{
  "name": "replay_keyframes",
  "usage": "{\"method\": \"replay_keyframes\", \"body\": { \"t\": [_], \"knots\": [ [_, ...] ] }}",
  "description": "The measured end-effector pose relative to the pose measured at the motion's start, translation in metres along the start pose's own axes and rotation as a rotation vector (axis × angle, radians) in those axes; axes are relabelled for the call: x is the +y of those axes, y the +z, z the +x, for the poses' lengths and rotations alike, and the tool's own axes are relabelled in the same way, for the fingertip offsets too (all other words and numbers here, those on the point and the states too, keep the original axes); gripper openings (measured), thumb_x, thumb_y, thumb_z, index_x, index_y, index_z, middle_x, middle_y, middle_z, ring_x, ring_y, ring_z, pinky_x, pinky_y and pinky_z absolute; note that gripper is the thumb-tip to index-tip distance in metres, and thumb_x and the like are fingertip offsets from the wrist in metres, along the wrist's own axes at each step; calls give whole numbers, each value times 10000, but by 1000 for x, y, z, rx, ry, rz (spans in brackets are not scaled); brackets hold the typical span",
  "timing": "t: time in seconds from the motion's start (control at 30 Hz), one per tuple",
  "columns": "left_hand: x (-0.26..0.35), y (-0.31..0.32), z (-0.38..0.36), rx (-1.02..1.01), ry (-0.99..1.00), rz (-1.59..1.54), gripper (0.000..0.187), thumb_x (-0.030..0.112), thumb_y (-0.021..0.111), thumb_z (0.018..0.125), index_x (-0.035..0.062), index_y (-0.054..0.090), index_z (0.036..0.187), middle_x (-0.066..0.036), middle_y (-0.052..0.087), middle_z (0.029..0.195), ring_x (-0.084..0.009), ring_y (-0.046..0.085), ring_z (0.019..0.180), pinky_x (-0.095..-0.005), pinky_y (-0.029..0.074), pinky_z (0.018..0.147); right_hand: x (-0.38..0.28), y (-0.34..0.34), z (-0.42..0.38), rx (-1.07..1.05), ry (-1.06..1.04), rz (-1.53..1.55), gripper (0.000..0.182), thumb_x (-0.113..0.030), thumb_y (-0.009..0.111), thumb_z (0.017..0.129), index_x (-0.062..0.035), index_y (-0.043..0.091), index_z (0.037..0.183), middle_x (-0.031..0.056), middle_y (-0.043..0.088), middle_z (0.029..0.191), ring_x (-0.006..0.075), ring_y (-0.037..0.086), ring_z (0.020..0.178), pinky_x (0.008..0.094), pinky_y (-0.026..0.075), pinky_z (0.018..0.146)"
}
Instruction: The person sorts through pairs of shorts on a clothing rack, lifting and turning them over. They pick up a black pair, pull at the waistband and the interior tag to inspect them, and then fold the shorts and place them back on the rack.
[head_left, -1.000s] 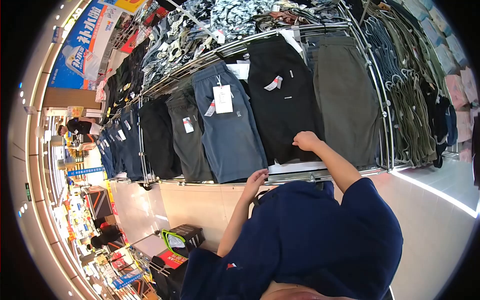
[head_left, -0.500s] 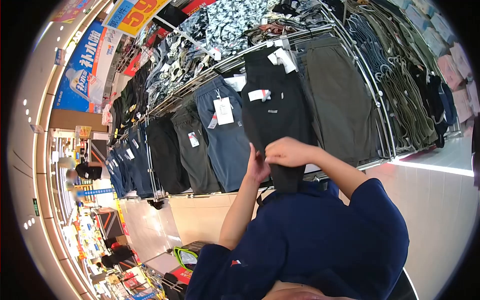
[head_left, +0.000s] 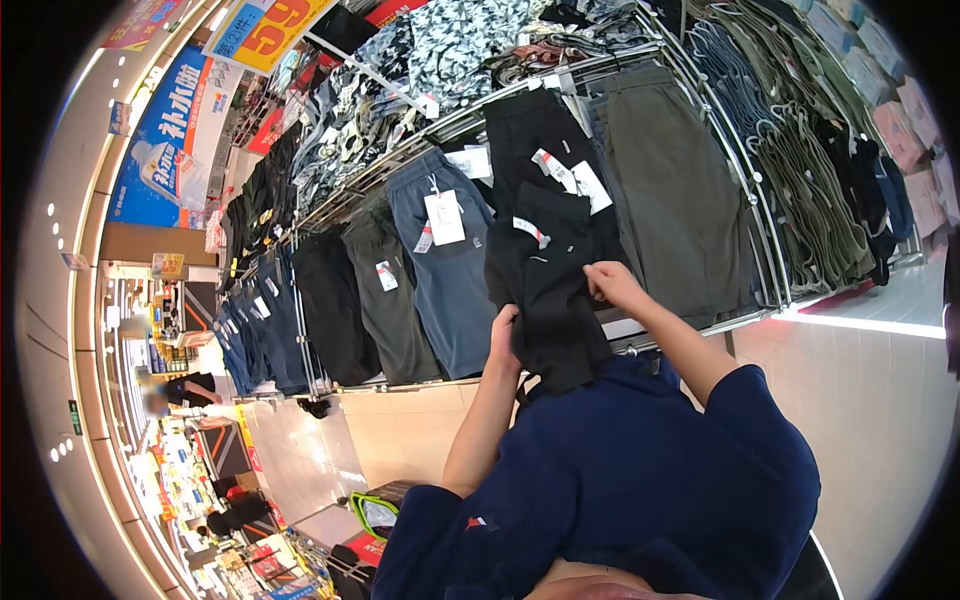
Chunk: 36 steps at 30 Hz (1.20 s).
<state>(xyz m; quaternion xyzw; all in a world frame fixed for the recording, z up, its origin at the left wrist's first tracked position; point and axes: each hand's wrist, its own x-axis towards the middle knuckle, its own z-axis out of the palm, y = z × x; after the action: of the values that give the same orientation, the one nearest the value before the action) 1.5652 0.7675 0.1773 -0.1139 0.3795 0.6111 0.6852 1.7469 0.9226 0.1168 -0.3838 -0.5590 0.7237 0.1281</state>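
A pair of black trousers (head_left: pixel 550 325), bunched and folded over, hangs between my hands in front of my body. My left hand (head_left: pixel 505 338) is closed on its left edge, thumb on top. With closed fingertips my right hand (head_left: pixel 615 285) pinches its right edge. A red-and-white label sits near the garment's upper end. Behind it, another black pair (head_left: pixel 525 135) hangs on the rack with white tags. To its left are blue-grey trousers (head_left: pixel 455 290) with a white tag, and to its right hangs an olive-grey pair (head_left: pixel 672 190).
A metal rack rail (head_left: pixel 755 220) bounds the display on the right, beyond which folded trousers (head_left: pixel 810 200) hang in rows. Patterned garments (head_left: pixel 460 45) fill the upper rack. A yellow price sign (head_left: pixel 268 32) hangs upper left. A person (head_left: pixel 190 390) stands far left in the aisle.
The black trousers have come down and folded over between my hands, uncovering the black pair behind. My right hand has moved right and slightly up; my left now grips the edge.
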Motion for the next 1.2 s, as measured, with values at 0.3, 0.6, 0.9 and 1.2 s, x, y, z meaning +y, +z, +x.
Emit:
{"method": "replay_keyframes", "body": {
  "t": [0.3,0.6,0.9,1.2],
  "knots": [
    [-15,22,-51,-127,130,152,470,242,521,956,-75,458,1297,-192,573,1241,-281,581,1129,-400,486,968,6,24,5,-408,396,982,691,-649,366,921,-93,538,1292,113,606,1233,263,585,1114,438,443,979],
    [-44,18,-105,49,163,579,675,296,649,891,-68,358,1379,-165,485,1352,-268,499,1226,-376,404,1033,-39,9,44,-158,427,1379,439,-354,609,893,23,608,1117,189,658,1079,325,645,980,445,502,925],
    [-58,31,-117,356,161,1139,500,272,606,900,-89,517,1234,-187,609,1192,-258,563,1148,-333,434,973,-105,-6,8,-501,307,1461,527,-393,498,945,36,533,1249,207,587,1231,356,570,1133,480,423,1016],
    [-59,-42,-139,372,558,1009,533,390,477,980,-23,482,1317,-145,589,1217,-230,566,1129,-333,429,968,-133,19,-79,-812,118,1459,584,-400,457,963,31,427,1356,213,484,1360,369,493,1237,488,373,1063]
  ]
}}
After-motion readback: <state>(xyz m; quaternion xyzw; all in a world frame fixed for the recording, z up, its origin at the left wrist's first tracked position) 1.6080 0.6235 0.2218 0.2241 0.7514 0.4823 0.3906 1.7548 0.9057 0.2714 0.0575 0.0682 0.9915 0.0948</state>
